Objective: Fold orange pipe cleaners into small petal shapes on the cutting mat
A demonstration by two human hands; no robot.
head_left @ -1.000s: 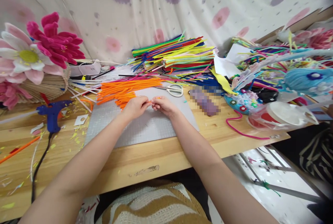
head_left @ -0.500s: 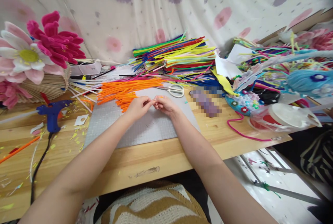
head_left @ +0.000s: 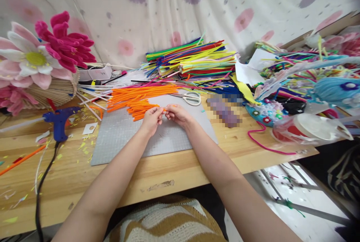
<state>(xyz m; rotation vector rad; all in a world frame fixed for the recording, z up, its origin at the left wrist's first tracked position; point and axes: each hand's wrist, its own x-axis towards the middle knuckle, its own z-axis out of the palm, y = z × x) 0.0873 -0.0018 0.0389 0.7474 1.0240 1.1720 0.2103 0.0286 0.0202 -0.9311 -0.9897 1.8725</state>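
Note:
Over the grey cutting mat, my left hand and my right hand meet with fingertips nearly touching. Both are closed in a pinch on a small orange pipe cleaner piece, mostly hidden by the fingers. A pile of orange pipe cleaners lies on the mat's upper left, just behind my left hand. Scissors with light handles rest on the mat's upper right, behind my right hand.
A blue glue gun with a black cord stands on the left, near pink and white flowers. Many coloured pipe cleaners are heaped at the back. Blue decorated items and a plastic-wrapped roll sit at right.
My left hand has turned, its fingers now curled more upright around the orange piece. My right hand stays close by. The whole view has shifted slightly.

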